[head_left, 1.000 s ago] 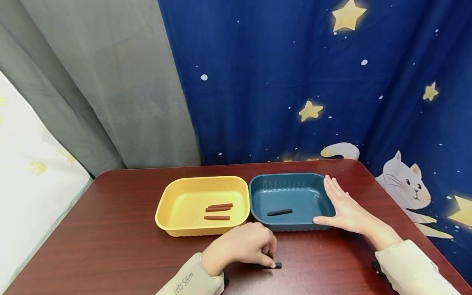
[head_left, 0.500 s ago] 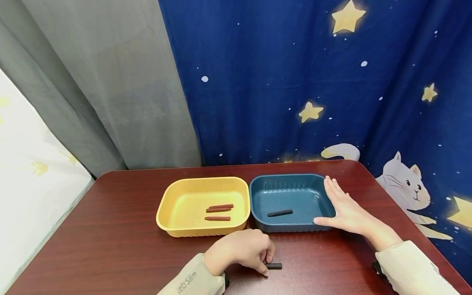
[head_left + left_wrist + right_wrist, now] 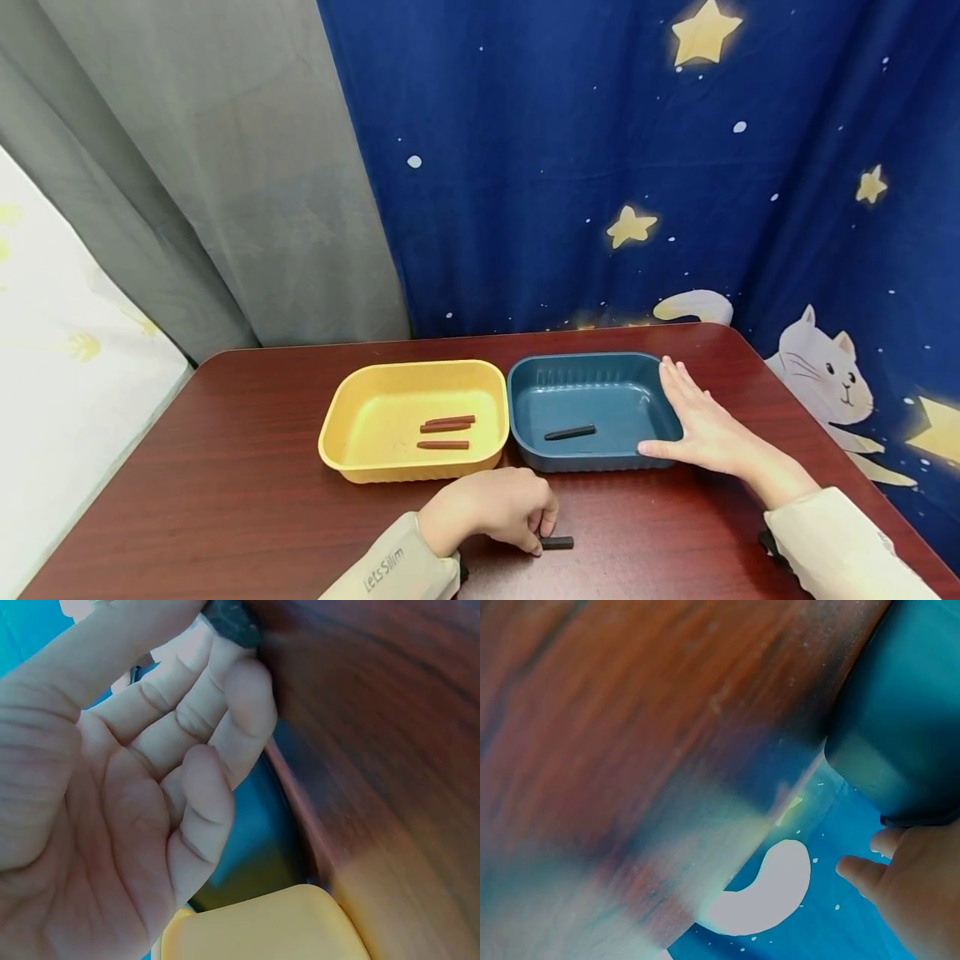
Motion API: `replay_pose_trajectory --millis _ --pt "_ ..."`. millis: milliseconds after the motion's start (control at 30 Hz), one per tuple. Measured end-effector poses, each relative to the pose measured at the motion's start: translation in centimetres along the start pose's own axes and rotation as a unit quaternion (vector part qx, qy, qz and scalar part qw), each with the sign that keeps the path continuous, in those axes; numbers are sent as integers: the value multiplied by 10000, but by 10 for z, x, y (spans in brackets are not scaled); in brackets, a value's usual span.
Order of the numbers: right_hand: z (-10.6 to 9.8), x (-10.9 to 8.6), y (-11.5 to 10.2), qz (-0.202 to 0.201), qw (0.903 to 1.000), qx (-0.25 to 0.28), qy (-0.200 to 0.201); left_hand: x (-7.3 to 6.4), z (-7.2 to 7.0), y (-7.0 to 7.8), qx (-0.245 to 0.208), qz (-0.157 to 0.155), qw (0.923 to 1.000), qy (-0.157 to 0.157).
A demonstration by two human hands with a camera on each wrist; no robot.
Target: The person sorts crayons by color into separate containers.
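My left hand (image 3: 498, 504) is low over the table in front of the two bins, pinching a black crayon (image 3: 557, 543) between thumb and fingers. One end of that crayon sticks out to the right; the rest is hidden by the hand. In the left wrist view its dark end (image 3: 234, 622) shows at the fingertips, with the other fingers loosely bent. Fingers spread, my right hand (image 3: 701, 429) rests at the right rim of the blue bin (image 3: 600, 463). Another black crayon (image 3: 570, 433) lies inside this bin. The right wrist view shows part of the hand (image 3: 922, 885) against the bin's side.
A yellow bin (image 3: 367, 468) stands directly left of the blue one, with several brown-red crayons (image 3: 442, 445) in it. Both sit on a dark red wooden table (image 3: 247, 467). Behind the table's back edge hang a grey curtain (image 3: 300, 208) and a blue starry curtain (image 3: 525, 167).
My left hand has shifted slightly down and left along the black crayon, so more of its right end shows. The right hand stays at the blue bin.
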State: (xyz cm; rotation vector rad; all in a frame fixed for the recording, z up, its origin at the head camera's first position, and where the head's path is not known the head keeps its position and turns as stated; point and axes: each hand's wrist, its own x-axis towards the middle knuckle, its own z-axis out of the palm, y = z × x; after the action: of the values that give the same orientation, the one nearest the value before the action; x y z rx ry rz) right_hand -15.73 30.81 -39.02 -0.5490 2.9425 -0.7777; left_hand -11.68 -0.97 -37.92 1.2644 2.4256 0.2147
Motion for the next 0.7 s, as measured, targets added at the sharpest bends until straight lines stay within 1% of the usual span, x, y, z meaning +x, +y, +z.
replay_pose_trajectory --millis 200,333,567,700 --pt "0 -2 0 51 10000 58 -21 0 -2 0 -29 160 9999 -4" --pt "1 -4 0 86 9999 53 3 2 -3 0 -81 268 9996 -8" --pt "1 -4 1 43 10000 35 69 5 -6 1 -118 330 9994 17" --pt "1 -2 0 -10 9999 -9 100 4 -7 2 -14 341 9993 132"
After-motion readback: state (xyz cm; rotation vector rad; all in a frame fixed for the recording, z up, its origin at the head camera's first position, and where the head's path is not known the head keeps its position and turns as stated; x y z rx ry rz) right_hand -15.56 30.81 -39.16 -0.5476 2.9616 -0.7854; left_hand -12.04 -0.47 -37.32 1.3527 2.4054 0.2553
